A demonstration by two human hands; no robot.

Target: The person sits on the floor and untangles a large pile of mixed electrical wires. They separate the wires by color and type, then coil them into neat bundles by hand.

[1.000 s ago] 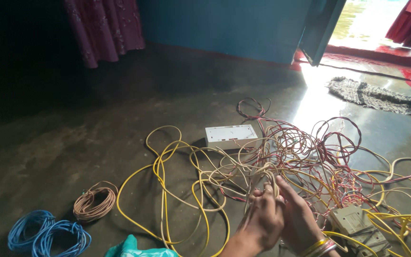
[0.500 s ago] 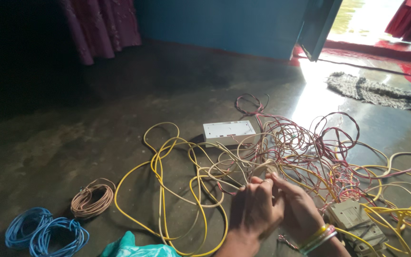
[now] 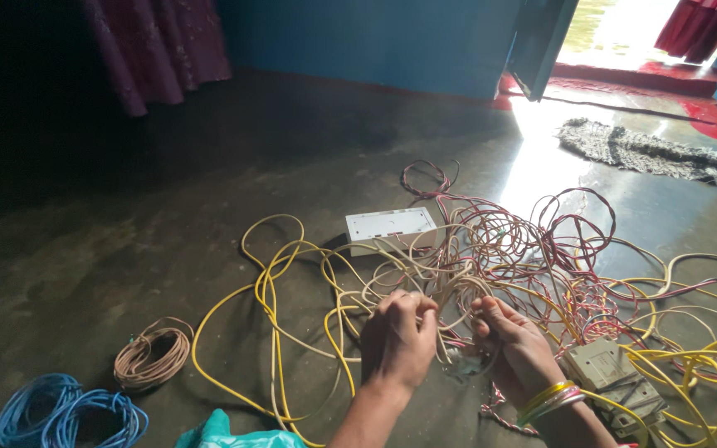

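The left hand (image 3: 398,338) is closed around a bundle of cream wires (image 3: 425,278), gripped at the knuckles just above the floor (image 3: 126,241). The right hand (image 3: 514,348) is closed likewise, with strands of the same cream wires pinched between thumb and fingers; yellow and pink bangles (image 3: 549,400) are worn at its wrist. The 2 hands are held near each other, apart, with a loop of wire between them.

The cream wires are located at the centre of a large tangle spread on the floor ahead of the hands. Yellow wires (image 3: 271,307) loop out to the left of it, and red wires (image 3: 558,241) are massed to the right. A white rectangular switch box (image 3: 390,227) lies beyond the tangle, touching it. A grey switch box (image 3: 607,373) lies just beside the right wrist, among yellow strands.

Well apart at the lower left, a tan wire coil (image 3: 153,357) and 2 blue wire coils (image 3: 64,411) are laid flat. A grey mat (image 3: 649,153) lies near the open doorway.
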